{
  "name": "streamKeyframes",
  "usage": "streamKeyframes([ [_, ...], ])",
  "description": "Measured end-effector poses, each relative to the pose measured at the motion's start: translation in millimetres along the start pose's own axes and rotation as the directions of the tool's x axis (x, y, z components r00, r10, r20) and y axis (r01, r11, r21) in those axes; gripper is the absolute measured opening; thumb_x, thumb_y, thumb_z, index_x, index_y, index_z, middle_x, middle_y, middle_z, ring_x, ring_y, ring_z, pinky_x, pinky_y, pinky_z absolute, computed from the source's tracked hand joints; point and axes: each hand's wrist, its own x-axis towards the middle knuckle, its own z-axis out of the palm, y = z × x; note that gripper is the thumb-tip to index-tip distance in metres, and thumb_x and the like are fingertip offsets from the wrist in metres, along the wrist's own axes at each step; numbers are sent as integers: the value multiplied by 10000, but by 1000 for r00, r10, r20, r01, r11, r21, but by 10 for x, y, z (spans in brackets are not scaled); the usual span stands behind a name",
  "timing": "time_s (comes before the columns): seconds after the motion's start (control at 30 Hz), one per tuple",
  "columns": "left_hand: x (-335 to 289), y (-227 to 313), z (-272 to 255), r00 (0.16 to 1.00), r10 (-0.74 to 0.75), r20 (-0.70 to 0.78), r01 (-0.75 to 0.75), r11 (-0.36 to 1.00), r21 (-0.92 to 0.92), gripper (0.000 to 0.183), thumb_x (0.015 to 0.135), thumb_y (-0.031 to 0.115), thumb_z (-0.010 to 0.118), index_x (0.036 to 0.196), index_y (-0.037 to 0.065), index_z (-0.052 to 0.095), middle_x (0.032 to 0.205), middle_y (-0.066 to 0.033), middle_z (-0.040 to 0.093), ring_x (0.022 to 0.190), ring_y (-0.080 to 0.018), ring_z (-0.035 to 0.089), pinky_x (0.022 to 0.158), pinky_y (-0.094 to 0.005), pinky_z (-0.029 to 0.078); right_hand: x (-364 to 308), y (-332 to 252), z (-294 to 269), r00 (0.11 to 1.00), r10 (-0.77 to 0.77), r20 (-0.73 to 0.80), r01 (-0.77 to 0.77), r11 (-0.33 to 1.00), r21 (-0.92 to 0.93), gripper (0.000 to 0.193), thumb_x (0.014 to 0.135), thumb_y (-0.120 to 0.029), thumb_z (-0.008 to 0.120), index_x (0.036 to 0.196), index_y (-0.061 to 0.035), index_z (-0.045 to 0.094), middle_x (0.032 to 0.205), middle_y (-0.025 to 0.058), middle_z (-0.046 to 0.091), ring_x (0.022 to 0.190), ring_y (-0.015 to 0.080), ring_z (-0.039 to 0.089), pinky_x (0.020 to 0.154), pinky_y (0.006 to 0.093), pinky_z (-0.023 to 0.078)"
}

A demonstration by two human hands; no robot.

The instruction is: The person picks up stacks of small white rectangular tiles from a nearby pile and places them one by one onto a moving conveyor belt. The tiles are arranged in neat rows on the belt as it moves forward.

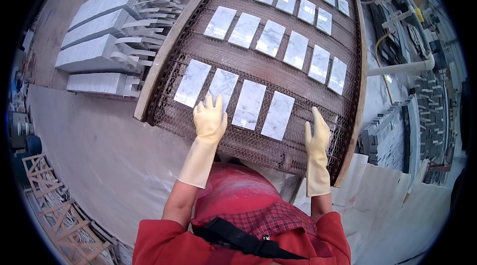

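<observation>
My left hand (209,120), in a long cream rubber glove, lies with spread fingers on the lower end of a grey-veined white marble tile (223,85). That tile is second from the left in the nearest row on a brown wire-mesh belt (238,146). Another marble tile (193,82) lies to its left; a third tile (249,105) and one more tile (278,115) lie to its right. Over the belt's right side is my right hand (318,135), gloved alike, its fingers stretched out and thumb apart. I see nothing in its grasp.
Further rows of marble tiles (271,38) cover the belt's far part. Wooden rails (164,61) edge the belt. White slab stacks (94,54) with thin strips stand left; dark and grey stone stacks (392,133) and a pipe (402,68) are on the right.
</observation>
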Motion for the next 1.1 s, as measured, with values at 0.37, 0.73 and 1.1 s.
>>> streamKeyframes([
  [0.37, 21, -62, 133, 994, 108, 24, -110, 988, 107, 629, 905, 305, 777, 1461, 77, 593, 1431, -255, 608, 1133, -407, 648, 991, -512, 528, -33, -811, 364, 998, 10, 62, -22, 981, 192, 567, 927, -67, 767, 1470, -1, 621, 1371, 229, 710, 1267, 419, 684, 1082, 467, 539],
  [0.73, 86, -99, 317, 987, 158, 14, -158, 964, 212, 368, 996, 228, 593, 1343, 156, 694, 1353, -253, 680, 990, -360, 690, 855, -467, 530, -475, -1549, 286, 985, 165, 54, -173, 956, 239, 507, 987, -29, 697, 1484, 30, 616, 1424, 238, 690, 1320, 393, 660, 1135, 455, 492],
  [1.1, -790, -1951, -1068, 783, 595, -182, -607, 667, -432, 442, 932, 243, 716, 1317, 36, 646, 1309, -165, 653, 1261, -376, 613, 1059, -494, 496, -563, -3875, 1239, 960, 249, 129, -275, 754, 597, 433, 1074, -21, 598, 1500, 57, 590, 1435, 243, 674, 1327, 320, 664, 1130, 407, 509],
])
